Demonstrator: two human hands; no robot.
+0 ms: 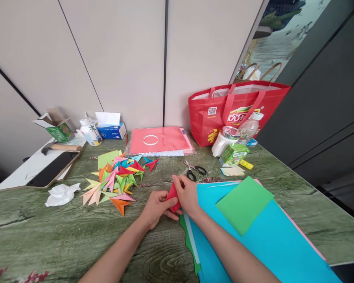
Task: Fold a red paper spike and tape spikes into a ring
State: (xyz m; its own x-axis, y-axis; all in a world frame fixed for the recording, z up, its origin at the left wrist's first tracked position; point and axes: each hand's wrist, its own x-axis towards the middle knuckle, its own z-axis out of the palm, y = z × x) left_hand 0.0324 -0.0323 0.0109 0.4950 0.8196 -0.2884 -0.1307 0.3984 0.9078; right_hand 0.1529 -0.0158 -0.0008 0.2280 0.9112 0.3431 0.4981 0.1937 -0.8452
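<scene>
A small piece of folded red paper (pixel 172 193) is held between my two hands, just above the table. My left hand (pixel 158 206) grips its lower left side, with the thumb on top and the fingers underneath. At its upper edge, my right hand (pixel 186 192) pinches the paper with thumb and fingertips. Part of the paper is hidden behind my fingers. Left of my hands lies a pile of folded paper pieces (pixel 118 179) in many colours. To the right, a green paper square (pixel 244 204) rests on large blue sheets (pixel 283 243).
Black-handled scissors (pixel 194 169) lie beyond my hands. Behind them is a plastic-wrapped pack of red paper (pixel 165 141). A red bag (pixel 203 118), a white mug (pixel 222 143) and a yellow glue stick (pixel 246 164) stand or lie at back right. A crumpled tissue (pixel 61 195) is at left.
</scene>
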